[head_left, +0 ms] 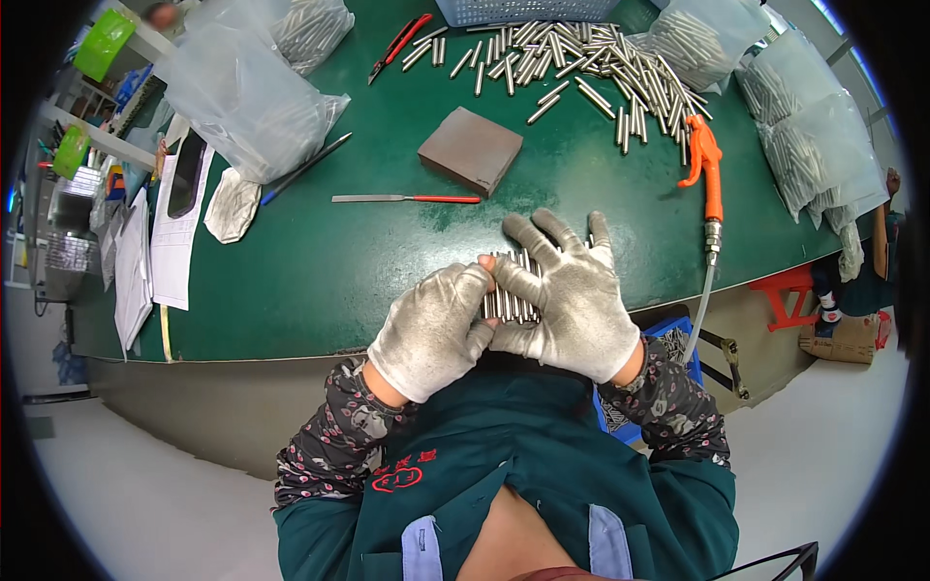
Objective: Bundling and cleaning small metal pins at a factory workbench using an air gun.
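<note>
Both of my hands wear pale grey cloth gloves, with some bare fingertips showing. Between them, by the near edge of the green table, lies a tight side-by-side row of shiny metal pins (511,307). My left hand (429,331) is curled at the left end of this row, a finger at the pins' far ends and the thumb at their near ends. Palm down over the right part of the row, my right hand (578,302) has its fingers spread. It hides some of the pins beneath it.
Beyond my hands lie a red-handled file (450,199) and a brown block (471,148). A loose pin pile (620,68) spreads before a blue basket (528,12). An orange air gun (712,172) lies right; pin-filled plastic bags (254,111) stand left. A blue crate (620,426) sits below the edge.
</note>
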Demonstrator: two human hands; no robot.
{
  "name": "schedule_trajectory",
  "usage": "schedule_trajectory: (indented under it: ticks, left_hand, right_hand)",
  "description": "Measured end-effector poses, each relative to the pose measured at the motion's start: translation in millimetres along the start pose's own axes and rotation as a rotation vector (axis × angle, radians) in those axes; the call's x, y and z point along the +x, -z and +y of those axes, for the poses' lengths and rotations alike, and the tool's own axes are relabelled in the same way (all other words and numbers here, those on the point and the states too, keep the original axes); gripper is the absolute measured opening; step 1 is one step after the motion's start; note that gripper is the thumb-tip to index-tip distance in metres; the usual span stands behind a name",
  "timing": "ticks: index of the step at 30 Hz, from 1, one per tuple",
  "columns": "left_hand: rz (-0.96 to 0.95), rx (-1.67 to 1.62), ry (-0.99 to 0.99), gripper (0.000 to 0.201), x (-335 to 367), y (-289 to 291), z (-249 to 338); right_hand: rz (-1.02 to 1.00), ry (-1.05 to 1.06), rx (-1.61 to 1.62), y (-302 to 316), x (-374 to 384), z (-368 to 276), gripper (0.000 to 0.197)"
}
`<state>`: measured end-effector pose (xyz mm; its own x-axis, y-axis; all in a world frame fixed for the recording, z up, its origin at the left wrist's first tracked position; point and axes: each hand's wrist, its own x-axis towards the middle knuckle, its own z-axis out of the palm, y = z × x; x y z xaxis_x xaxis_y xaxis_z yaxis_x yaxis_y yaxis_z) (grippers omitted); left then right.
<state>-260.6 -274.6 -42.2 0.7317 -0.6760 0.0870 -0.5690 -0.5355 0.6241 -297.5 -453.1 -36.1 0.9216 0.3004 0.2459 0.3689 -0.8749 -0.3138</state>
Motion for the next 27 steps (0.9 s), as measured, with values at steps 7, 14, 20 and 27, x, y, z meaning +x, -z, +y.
schedule_trajectory:
  ticks: [7, 14, 20, 27]
  left_hand:
    - [0.028, -0.108, -0.069, 0.030, -12.8, 5.5, -1.8]
    - [-0.590, -0.720, 0.344, 0.035, -60.5, -1.4, -21.9]
    - [-0.372, -1.925, 0.567, 0.090, -44.8, -52.4, -14.0]
    - [-0.141, -2.059, 0.674, 0.087, -29.3, -67.2, 6.2]
  right_hand:
    - [0.011, 0.047, 0.003, -3.0, -1.1, 3.0, 0.053]
    - [-0.023, 0.084, 0.038, -3.3, -5.0, 4.2, 0.050]
    - [-0.032, 0.166, 0.028, -5.0, -7.7, 6.9, 0.047]
    - [-0.041, 0.281, 0.058, -6.0, -10.5, 11.3, 0.045]
